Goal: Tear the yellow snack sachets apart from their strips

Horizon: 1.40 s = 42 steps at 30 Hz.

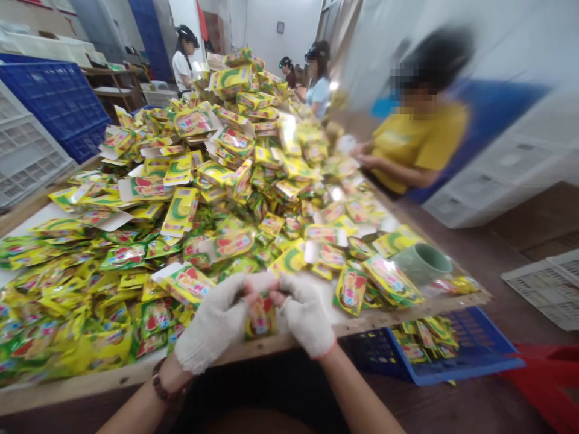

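Both of my hands wear white gloves with bare fingertips and meet at the table's front edge. My left hand (215, 322) and my right hand (305, 313) pinch a small yellow and green box (261, 314) between them, one at each side of its top, where a pale flap shows. Left of it, near my left hand, lies another yellow box (187, 283) with a white open flap. A green and yellow packet (351, 290) rests on the table to the right of my right hand. Beyond my hands rises a large heap of boxes and packets (181, 211).
A green cup (423, 262) lies near the table's right corner (470, 298). Below it, a blue crate (474, 355) holds packets. A person in yellow (416, 138) works along the right side; other people stand farther back. Blue and white crates (49, 96) lean at the left.
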Each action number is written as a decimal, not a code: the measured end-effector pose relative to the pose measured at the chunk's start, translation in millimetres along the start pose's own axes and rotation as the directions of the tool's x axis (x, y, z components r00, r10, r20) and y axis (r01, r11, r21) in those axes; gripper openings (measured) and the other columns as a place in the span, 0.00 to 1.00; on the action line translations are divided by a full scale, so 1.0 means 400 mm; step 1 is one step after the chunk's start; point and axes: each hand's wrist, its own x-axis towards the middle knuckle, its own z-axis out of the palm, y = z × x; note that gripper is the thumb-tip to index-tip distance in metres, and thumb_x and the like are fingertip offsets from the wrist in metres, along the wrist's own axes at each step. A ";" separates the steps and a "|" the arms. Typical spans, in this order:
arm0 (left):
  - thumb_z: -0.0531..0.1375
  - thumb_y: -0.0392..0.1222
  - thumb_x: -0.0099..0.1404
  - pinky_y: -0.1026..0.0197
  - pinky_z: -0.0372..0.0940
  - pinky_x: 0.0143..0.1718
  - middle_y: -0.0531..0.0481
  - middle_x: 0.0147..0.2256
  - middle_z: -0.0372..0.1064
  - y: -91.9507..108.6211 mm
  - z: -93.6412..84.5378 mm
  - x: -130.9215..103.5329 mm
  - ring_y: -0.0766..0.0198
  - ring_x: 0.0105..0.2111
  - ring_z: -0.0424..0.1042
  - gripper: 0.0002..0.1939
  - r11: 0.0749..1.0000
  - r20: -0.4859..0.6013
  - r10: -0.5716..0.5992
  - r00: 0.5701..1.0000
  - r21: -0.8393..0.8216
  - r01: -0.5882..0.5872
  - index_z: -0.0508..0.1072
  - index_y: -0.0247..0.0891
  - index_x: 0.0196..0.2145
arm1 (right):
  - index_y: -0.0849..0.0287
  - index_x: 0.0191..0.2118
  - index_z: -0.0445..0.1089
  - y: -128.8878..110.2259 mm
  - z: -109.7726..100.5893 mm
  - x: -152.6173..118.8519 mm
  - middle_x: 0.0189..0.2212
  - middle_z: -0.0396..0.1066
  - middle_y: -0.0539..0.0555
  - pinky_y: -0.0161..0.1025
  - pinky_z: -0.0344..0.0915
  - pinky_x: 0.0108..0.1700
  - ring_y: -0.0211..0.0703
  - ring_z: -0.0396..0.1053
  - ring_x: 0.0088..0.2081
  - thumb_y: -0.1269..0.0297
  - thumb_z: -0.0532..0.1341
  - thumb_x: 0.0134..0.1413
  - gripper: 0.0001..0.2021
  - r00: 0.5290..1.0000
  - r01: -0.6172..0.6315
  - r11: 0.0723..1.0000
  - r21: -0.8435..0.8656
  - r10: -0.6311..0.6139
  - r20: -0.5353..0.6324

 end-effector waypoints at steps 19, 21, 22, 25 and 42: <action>0.61 0.49 0.57 0.65 0.63 0.27 0.51 0.26 0.72 0.057 -0.025 0.011 0.64 0.27 0.68 0.14 0.976 0.051 -0.185 0.981 -0.107 0.190 0.74 0.34 0.30 | 0.58 0.33 0.68 -0.045 -0.012 0.008 0.24 0.67 0.47 0.33 0.64 0.29 0.37 0.65 0.27 0.61 0.60 0.53 0.06 0.992 0.026 1.000 -0.002 -0.026 0.121; 0.59 0.47 0.61 0.65 0.64 0.27 0.51 0.26 0.72 0.047 -0.029 0.005 0.65 0.27 0.69 0.12 0.993 0.045 -0.119 0.992 -0.011 0.119 0.75 0.35 0.30 | 0.59 0.32 0.70 -0.042 -0.016 0.008 0.25 0.68 0.48 0.33 0.65 0.29 0.37 0.65 0.26 0.62 0.60 0.52 0.05 0.994 0.033 0.999 0.007 -0.034 0.104; 0.57 0.45 0.63 0.65 0.65 0.28 0.51 0.26 0.72 0.039 -0.032 -0.002 0.65 0.28 0.69 0.12 0.998 0.034 -0.037 0.999 0.061 0.035 0.75 0.35 0.30 | 0.58 0.31 0.71 -0.040 -0.020 0.007 0.25 0.69 0.48 0.34 0.66 0.30 0.37 0.66 0.27 0.63 0.61 0.52 0.05 0.993 0.069 0.998 -0.005 -0.068 0.097; 0.55 0.37 0.65 0.65 0.68 0.35 0.49 0.32 0.75 0.013 -0.041 -0.030 0.64 0.33 0.73 0.10 0.886 0.043 0.340 0.939 0.320 -0.335 0.76 0.38 0.35 | 0.57 0.31 0.74 -0.030 -0.036 0.000 0.28 0.72 0.51 0.38 0.68 0.38 0.42 0.70 0.33 0.66 0.60 0.52 0.05 0.955 0.271 0.958 -0.090 -0.256 0.152; 0.53 0.37 0.66 0.57 0.68 0.46 0.42 0.42 0.73 -0.004 -0.026 -0.007 0.56 0.45 0.72 0.10 0.543 0.074 0.533 0.843 0.734 -0.408 0.72 0.36 0.42 | 0.57 0.31 0.68 -0.002 -0.027 0.020 0.25 0.67 0.49 0.35 0.61 0.31 0.40 0.64 0.28 0.67 0.53 0.56 0.07 0.979 0.176 0.933 -0.315 -0.198 -0.039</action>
